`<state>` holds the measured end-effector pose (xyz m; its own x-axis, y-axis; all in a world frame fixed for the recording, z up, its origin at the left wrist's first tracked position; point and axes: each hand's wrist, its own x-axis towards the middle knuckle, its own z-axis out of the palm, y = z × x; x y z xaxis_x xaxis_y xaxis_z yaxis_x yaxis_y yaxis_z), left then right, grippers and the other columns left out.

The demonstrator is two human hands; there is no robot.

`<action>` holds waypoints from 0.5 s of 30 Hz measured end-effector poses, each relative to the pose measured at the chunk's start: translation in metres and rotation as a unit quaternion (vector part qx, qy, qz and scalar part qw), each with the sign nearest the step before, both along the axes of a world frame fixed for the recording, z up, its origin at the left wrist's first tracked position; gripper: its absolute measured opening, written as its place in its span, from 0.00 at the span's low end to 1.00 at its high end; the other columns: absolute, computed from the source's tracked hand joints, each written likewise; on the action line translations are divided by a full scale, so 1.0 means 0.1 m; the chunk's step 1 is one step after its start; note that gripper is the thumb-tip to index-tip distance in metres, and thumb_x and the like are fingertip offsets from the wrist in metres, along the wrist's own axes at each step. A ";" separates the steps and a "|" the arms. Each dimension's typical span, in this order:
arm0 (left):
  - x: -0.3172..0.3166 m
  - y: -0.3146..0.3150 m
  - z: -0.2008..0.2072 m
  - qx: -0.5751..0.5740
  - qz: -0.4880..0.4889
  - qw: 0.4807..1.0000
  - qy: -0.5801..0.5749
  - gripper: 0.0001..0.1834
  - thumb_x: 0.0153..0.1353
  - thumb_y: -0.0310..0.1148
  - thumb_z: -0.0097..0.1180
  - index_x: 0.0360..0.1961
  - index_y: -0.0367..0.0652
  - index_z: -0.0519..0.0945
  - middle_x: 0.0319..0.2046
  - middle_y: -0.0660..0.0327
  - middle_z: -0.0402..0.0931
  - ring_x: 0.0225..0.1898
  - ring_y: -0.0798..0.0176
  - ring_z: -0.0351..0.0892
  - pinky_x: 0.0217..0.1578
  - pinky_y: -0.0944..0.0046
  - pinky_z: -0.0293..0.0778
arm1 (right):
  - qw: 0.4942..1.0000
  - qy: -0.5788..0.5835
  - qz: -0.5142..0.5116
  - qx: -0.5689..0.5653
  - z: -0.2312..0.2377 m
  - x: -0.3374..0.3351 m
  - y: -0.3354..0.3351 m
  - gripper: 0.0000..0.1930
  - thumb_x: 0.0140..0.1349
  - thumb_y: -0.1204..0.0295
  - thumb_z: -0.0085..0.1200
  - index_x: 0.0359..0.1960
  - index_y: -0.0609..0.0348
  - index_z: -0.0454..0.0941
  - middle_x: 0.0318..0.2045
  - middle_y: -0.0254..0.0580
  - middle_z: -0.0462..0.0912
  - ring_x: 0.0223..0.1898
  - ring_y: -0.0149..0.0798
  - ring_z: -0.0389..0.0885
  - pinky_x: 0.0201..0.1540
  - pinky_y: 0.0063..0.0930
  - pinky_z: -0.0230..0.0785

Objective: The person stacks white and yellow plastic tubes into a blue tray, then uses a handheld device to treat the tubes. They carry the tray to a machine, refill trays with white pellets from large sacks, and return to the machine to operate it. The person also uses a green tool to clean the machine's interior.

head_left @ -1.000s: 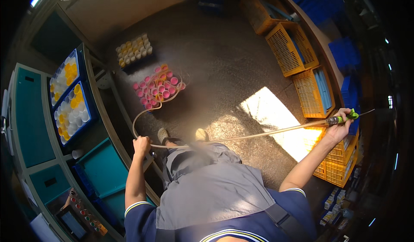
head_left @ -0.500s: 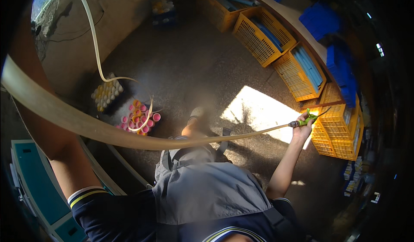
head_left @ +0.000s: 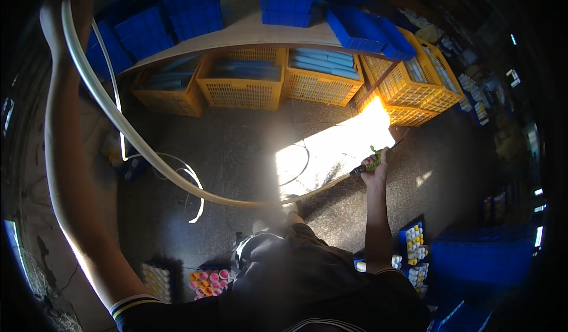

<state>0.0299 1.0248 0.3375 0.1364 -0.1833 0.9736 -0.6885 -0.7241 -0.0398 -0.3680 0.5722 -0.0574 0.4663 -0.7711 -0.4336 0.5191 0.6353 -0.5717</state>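
Observation:
My left arm is raised far up at the left. The left hand [head_left: 66, 6], dim and near the picture's rim, is closed round a pale, flexible hose [head_left: 133, 134]. From there the hose sags in a long curve across in front of me toward my right hand [head_left: 375, 172]. That hand grips a green blow gun [head_left: 373, 161], with the dark fitting at its hose end pointing left. A thin dark nozzle reaches up and right from it, over the sunlit floor's edge.
Yellow crates [head_left: 239, 92] holding blue tubes stand under a long table [head_left: 242, 36] stacked with blue bins [head_left: 290, 0]. More yellow crates [head_left: 408, 89] are at the right. Pink and orange cups [head_left: 210, 281] sit low at left, and trays of white and yellow pieces [head_left: 416, 243] at right.
My view has swung right, bringing the table and the crates toward the middle. My left hand has come into view at the upper left; the right still grips the blow gun.

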 end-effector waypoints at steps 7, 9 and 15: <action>0.42 -0.92 -3.25 0.577 0.105 0.690 0.424 0.47 0.39 0.27 0.75 0.65 0.47 0.67 0.72 0.55 0.47 0.73 0.52 0.45 0.65 0.39 0.58 | 0.895 0.328 -0.061 -0.295 -0.02 0.40 -1.19 0.11 0.60 0.68 0.59 0.37 0.55 0.69 0.29 0.28 0.69 0.29 0.30 0.70 0.33 0.21 0.65; 0.31 -0.90 -3.96 0.527 0.085 0.527 0.661 0.39 0.49 0.39 0.71 0.62 0.42 0.70 0.66 0.51 0.62 0.65 0.48 0.65 0.61 0.51 0.67 | 0.871 0.313 0.066 -0.374 -0.14 0.65 -1.52 0.15 0.56 0.76 0.59 0.43 0.57 0.67 0.33 0.30 0.70 0.34 0.30 0.71 0.38 0.23 0.66; -0.39 -0.63 -5.17 0.320 -0.030 0.474 0.820 0.39 0.54 0.44 0.67 0.64 0.37 0.67 0.59 0.42 0.70 0.58 0.47 0.74 0.55 0.56 0.73 | 0.720 0.245 0.353 -0.545 -0.94 1.88 -1.89 0.16 0.55 0.74 0.65 0.41 0.60 0.72 0.32 0.30 0.71 0.34 0.27 0.69 0.38 0.23 0.67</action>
